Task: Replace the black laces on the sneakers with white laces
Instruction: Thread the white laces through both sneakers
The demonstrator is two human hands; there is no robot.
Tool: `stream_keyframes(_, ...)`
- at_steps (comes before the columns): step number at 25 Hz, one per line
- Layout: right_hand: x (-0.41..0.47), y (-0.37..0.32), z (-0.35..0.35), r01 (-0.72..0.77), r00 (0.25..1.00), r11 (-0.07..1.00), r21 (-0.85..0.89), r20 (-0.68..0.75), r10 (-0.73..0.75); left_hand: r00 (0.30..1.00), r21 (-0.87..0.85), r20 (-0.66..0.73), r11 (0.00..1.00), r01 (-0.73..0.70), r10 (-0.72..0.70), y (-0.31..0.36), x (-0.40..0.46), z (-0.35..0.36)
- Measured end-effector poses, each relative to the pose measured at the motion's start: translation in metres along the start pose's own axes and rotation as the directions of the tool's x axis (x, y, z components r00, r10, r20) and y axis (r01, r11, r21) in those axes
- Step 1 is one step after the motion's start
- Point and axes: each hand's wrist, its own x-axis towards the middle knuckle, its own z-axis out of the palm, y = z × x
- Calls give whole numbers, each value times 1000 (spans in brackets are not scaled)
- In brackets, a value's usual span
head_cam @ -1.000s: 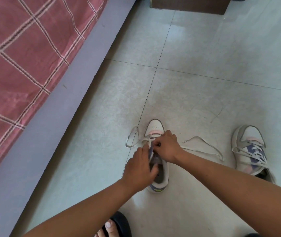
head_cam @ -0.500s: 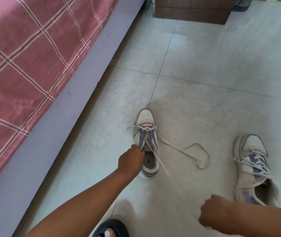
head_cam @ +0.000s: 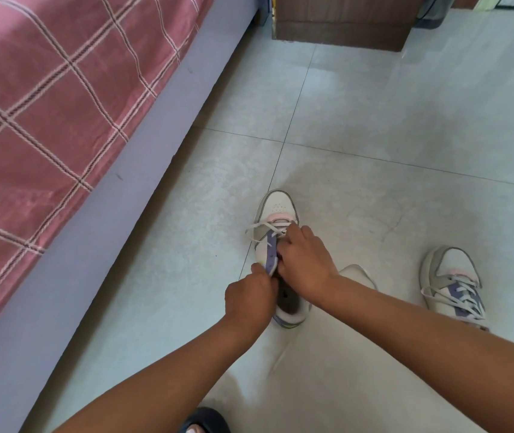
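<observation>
Your left hand [head_cam: 249,296] is closed, pinching the purple tongue [head_cam: 270,256] of the shoe [head_cam: 276,210] near its back end. Your right hand [head_cam: 304,264] lies on top of the shoe with its fingers [head_cam: 293,232] curled down among the lace holes. It looks like it is working the white lace [head_cam: 260,228] there, but you cannot see from here if it is really pinching the lace or just pressing on it.

That shoe sits on the floor [head_cam: 374,151] right in front of you, toe pointing away, near the bed [head_cam: 46,104]. White lace crosses the holes closest to the toe. A loop of it sticks out on the left side. More loose lace lies on the floor just behind your right wrist. The holes nearer the heel look bare, though your hands hide most of them.

The other shoe [head_cam: 451,285] stands off to your right, well apart from the first. It already has white lace criss-crossed up its front, so that one looks done or close to done.

No black lace shows anywhere, so the old ones seem to be out already.

So you are a good way along. What is left, as far as you can tell: thread the white lace through the rest of the holes on the shoe in your hands, pull it even, and maybe tie it.
</observation>
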Motion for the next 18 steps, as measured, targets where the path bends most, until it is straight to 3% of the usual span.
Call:
stream_keyframes(3, -14, -3, -13, 29, 999, 998, 47, -39, -28, 1000, 7, -15, 1000, -9, 10, 1, 2, -5)
stream_keyframes(6, -46, -2, -37, 247, 951, 966, 75, -209, -226, 998, -7, -50, 1000, -24, 23, -1, 2, -16)
stream_keyframes(7, -60, 0, -44, 336, 926, 939, 68, -205, -317, 997, -15, -66, 1000, -28, 27, -2, 2, -20)
stream_keyframes(9, -87, 8, -52, 494, 869, 867, 71, -55, -491, 994, -53, -111, 998, -14, 9, -5, 5, -29)
stream_keyframes(10, -96, 9, -56, 547, 830, 835, 65, 87, -550, 991, -55, -135, 998, -10, 2, -6, 5, -33)
stream_keyframes(13, -100, 13, -61, 568, 752, 822, 53, 372, -544, 987, -5, -154, 999, -40, 39, -3, 1, -42)
stream_keyframes(15, -91, 13, -68, 480, 829, 866, 137, 253, -500, 989, 3, -142, 999, -47, 47, 2, -4, -44)
stream_keyframes(16, -86, 14, -74, 442, 884, 884, 154, 90, -458, 989, 10, -139, 999, -44, 45, 4, -6, -45)
stream_keyframes(18, -74, 20, -89, 347, 925, 916, 200, -236, -299, 987, 61, -148, 997, -49, 57, 5, -9, -47)
